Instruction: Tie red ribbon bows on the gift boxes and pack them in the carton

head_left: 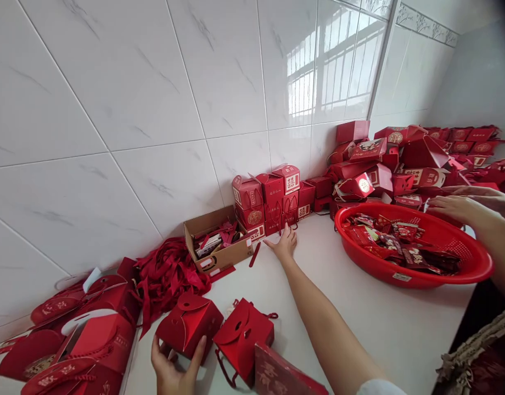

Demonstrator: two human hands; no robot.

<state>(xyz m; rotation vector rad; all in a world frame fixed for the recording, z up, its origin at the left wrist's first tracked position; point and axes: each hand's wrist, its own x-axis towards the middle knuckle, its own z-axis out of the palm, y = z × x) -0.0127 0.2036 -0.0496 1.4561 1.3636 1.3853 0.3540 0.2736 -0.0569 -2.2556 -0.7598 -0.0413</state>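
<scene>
My left hand (pixel 174 368) grips the near side of a small red gift box (pixel 190 326), thumb on one side and fingers on the other. Right beside it stands a second red gift box (pixel 245 334) with a rope handle, and a flat-sided red carton (pixel 283 373) is cut off by the bottom edge. My right arm reaches across the white table. The right hand (pixel 284 244) has its fingers apart, close to the foot of stacked red boxes (pixel 273 197); whether the fingertips touch them, I cannot tell. A thin red strip (pixel 254 255) lies left of that hand.
Against the tiled wall sit a cardboard box (pixel 223 258) of loose packets and a heap of red ribbons (pixel 170 274). More red boxes (pixel 79 340) fill the left. At right, another person's hand (pixel 462 208) is over a red basket (pixel 421 280) of wrapped sweets, before piled boxes (pixel 368 151).
</scene>
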